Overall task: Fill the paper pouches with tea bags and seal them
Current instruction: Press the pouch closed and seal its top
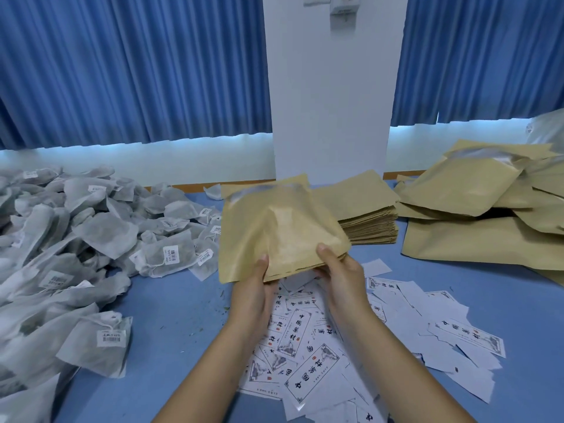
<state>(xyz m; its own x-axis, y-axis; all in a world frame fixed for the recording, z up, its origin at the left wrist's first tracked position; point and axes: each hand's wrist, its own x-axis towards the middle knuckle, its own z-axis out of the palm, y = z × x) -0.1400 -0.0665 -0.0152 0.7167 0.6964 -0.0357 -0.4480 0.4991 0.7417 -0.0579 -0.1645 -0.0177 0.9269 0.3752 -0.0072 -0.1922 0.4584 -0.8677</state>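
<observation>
Pouch (274,227) is held above the tabletop (171,300), near edge pinched by left hand (254,290) and right hand (340,277), mouth far, seemingly readied for tea bags (100,236).

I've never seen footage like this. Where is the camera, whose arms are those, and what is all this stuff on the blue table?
There is no machine here. These are a person's two bare arms, filmed by one wide-angle camera worn on their head and looking down at the work. The left hand and right hand grip the lower edge of a brown paper pouch, lifted above the blue table; its top looks open. On the left lies a heap of grey tea bags. Behind the pouch is a neat stack of flat pouches, and on the right a looser pile of puffier pouches. Under the hands, printed paper slips are scattered.
</observation>
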